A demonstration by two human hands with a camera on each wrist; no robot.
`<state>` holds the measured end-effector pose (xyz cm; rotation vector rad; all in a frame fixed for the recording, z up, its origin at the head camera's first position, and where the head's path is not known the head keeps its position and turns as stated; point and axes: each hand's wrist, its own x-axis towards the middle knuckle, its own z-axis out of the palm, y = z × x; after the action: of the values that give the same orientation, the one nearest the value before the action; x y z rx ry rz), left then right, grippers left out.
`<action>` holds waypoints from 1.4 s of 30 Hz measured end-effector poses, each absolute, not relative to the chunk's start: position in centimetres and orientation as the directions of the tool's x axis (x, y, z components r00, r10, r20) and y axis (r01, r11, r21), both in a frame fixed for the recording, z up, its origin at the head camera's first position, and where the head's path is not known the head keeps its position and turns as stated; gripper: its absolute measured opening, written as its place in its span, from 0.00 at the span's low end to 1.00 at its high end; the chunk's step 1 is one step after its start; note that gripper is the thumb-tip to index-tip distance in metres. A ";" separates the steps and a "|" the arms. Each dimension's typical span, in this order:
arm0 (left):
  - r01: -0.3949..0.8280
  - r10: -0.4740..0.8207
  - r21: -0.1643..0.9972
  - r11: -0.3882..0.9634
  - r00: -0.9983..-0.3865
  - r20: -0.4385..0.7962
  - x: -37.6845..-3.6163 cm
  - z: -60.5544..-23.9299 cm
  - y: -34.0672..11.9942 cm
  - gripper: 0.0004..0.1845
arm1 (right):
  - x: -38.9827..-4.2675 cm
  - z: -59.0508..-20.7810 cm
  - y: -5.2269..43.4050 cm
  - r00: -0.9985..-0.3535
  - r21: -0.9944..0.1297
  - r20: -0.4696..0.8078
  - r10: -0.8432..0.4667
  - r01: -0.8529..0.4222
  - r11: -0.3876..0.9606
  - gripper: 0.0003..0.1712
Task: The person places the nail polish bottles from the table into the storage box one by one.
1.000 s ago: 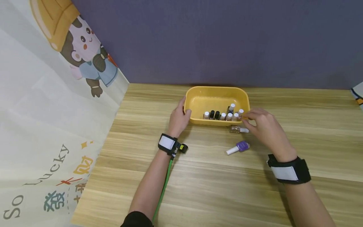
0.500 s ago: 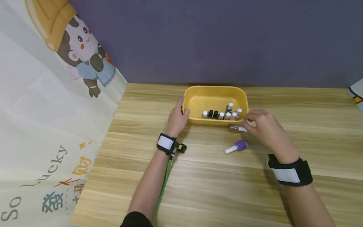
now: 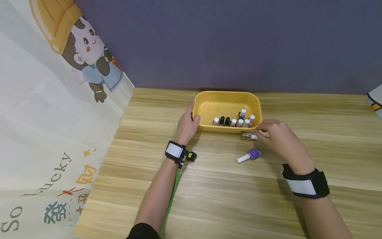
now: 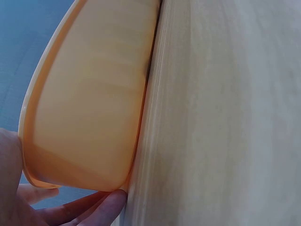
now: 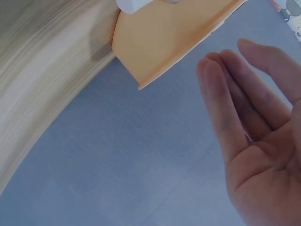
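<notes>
My left hand [image 3: 186, 128] grips the left end of a yellow plastic box [image 3: 226, 94]; in the left wrist view its fingers curl around the box's end wall [image 4: 89, 103]. Along the box's front side stand several small nail polish bottles [image 3: 240, 123] with white or black caps. A glittery brown nail polish bottle [image 3: 246, 136] lies on the table just in front of the box. My right hand [image 3: 279, 137] hovers beside its white cap [image 5: 132, 4]. In the right wrist view thumb and fingers stand apart, with nothing between them.
A purple nail polish bottle [image 3: 254, 153] with a white cap lies nearer me on the wooden table [image 3: 215, 199]. Behind the box rises a dark blue panel [image 3: 238, 43]. A printed white curtain [image 3: 35, 119] hangs at the left, and a green cable [image 3: 171, 196] runs along my left forearm.
My right hand has come down slightly from the box's right front corner toward the white cap of the lying bottle. The left hand has stayed on the box.
</notes>
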<state>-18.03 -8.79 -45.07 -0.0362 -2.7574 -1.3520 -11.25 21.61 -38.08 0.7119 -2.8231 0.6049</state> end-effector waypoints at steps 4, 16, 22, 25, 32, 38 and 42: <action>0.051 -0.010 0.785 0.618 -0.997 0.072 -18.0 -45.1 -8.8 0.34 | -11.2 -38.1 21.6 -0.880 -0.349 0.218 -0.422 -0.474 0.808 0.06; 0.048 -0.009 0.787 0.615 -0.998 0.068 -18.0 -45.1 -8.8 0.34 | -11.1 -38.6 21.5 -0.883 -0.352 0.200 -0.426 -0.470 0.809 0.06; 0.052 -0.008 0.783 0.620 -0.997 0.073 -17.9 -45.2 -8.8 0.34 | -11.0 -38.7 21.5 -0.897 -0.355 0.139 -0.419 -0.440 0.825 0.09; 0.049 -0.010 0.784 0.619 -0.998 0.070 -17.9 -45.2 -8.8 0.34 | -11.0 -38.7 21.5 -0.902 -0.349 0.109 -0.417 -0.428 0.834 0.11; 0.037 -0.020 0.785 0.619 -0.998 0.062 -17.9 -45.1 -8.8 0.34 | -11.1 -39.1 21.7 -0.897 -0.352 0.087 -0.434 -0.435 0.829 0.11; 0.050 -0.010 0.793 0.607 -0.997 0.070 -18.0 -45.2 -8.8 0.33 | -11.3 -39.4 21.8 -0.891 -0.346 0.093 -0.445 -0.448 0.824 0.11; 0.052 -0.007 0.797 0.601 -0.998 0.070 -18.0 -45.1 -8.8 0.33 | -11.4 -39.5 21.9 -0.890 -0.337 0.088 -0.448 -0.450 0.827 0.10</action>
<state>-18.00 -8.81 -45.14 -0.0382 -2.7516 -1.3731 -11.43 21.90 -39.53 0.7365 -2.9976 0.5551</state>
